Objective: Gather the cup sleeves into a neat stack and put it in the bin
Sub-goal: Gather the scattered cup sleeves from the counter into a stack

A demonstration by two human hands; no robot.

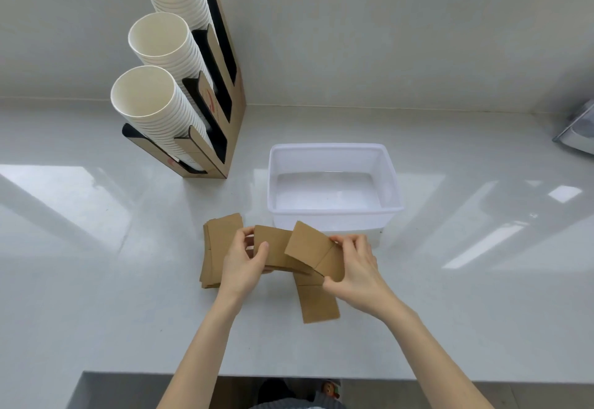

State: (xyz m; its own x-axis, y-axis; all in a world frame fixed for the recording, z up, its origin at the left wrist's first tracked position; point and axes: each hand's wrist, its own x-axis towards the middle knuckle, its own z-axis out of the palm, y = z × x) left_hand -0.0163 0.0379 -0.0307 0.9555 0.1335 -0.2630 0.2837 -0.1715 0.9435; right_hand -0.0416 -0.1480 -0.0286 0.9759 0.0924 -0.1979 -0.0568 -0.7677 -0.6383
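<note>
A glossy white counter (96,248) carried four things. A clear plastic bin (334,148) sat near its middle. A cardboard cup holder (236,109) with three stacks of white paper cups (151,100) stood behind and left of it. In front, brown cup sleeves (217,248) lay piled, another sleeve (319,304) nearby.

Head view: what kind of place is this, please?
Probably a café or drinks-service counter: a cup dispenser holds three stacks of white paper cups, and brown cardboard cup sleeves lie on the glossy white countertop.
</note>
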